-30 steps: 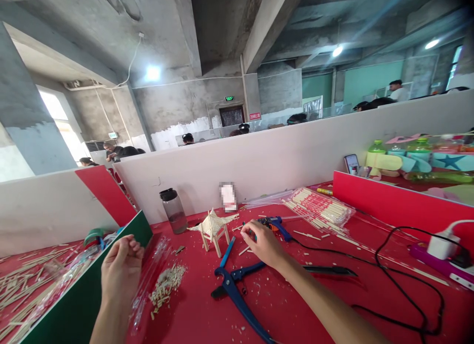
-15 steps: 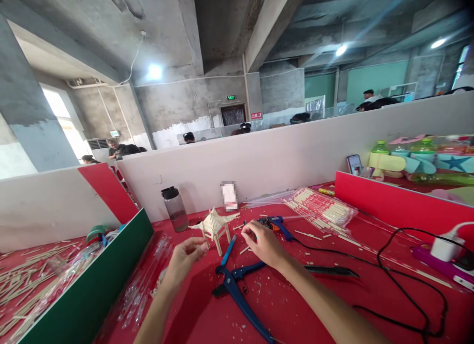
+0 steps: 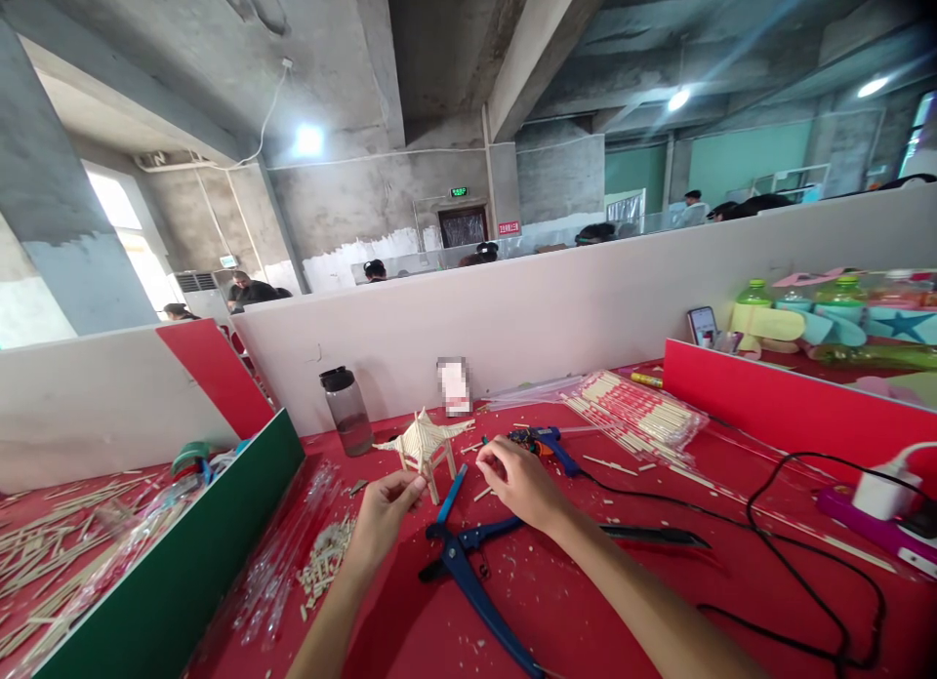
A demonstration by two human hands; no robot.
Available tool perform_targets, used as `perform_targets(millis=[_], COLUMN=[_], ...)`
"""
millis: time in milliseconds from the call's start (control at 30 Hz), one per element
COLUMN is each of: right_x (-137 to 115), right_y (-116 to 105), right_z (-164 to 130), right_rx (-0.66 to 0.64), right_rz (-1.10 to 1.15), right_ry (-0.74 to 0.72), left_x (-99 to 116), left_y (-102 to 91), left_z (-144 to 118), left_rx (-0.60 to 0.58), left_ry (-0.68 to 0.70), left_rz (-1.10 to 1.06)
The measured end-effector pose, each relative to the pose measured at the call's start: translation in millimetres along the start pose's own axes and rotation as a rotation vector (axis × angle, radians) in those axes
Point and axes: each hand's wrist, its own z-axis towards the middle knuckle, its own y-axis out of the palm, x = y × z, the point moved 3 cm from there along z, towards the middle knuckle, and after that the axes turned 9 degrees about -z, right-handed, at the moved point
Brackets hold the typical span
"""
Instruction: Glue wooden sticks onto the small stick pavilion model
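The left hand [image 3: 385, 513], brought in from 9 o'clock with fingertips pinched, is now placed at the stick pavilion [image 3: 425, 443] on the bench [image 3: 600, 601], while a small stick piece is pinched by the right hand [image 3: 516, 479] at 3 o'clock.

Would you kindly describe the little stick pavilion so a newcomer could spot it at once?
On the red table, look just beyond the left hand, right of the dark bottle. The stick pavilion stands there: the only built model, pale, with legs and a peaked roof.
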Motion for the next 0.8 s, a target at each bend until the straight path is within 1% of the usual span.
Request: perform_targets(millis=[100, 200, 333, 400, 500, 600, 700, 800], right_x=[0, 1, 2, 2, 1, 0, 0, 0], right_y=[1, 1, 1, 1, 1, 1, 2, 2], right_z=[0, 0, -1, -1, -1, -1, -1, -1], right_rx=[-0.011, -0.015, -0.013, -0.013, -0.016, -0.020, -0.019, -0.023], right_rz=[-0.003, -0.006, -0.002, -0.004, -0.004, -0.006, -0.012, -0.017], right_ry=[0.008, 0.011, 0.009, 0.006, 0.001, 0.000, -0.002, -0.002], left_x=[5, 10, 19, 24, 27, 27, 28, 27], left_y=[-16.5, -36.7, -62.9, -74.1, -85.1, -83.2, -66.7, -47.8], left_z=[0, -2, -5, -6, -6, -5, -5, -8], left_rx=[0.030, 0.154, 0.323, 0.368, 0.424, 0.447, 0.358, 0.268], left_ry=[0.028, 0.060, 0.134, 0.181, 0.193, 0.179, 0.165, 0.095], left_rz=[-0.036, -0.141, -0.410, -0.492, -0.512, -0.518, -0.605, -0.721])
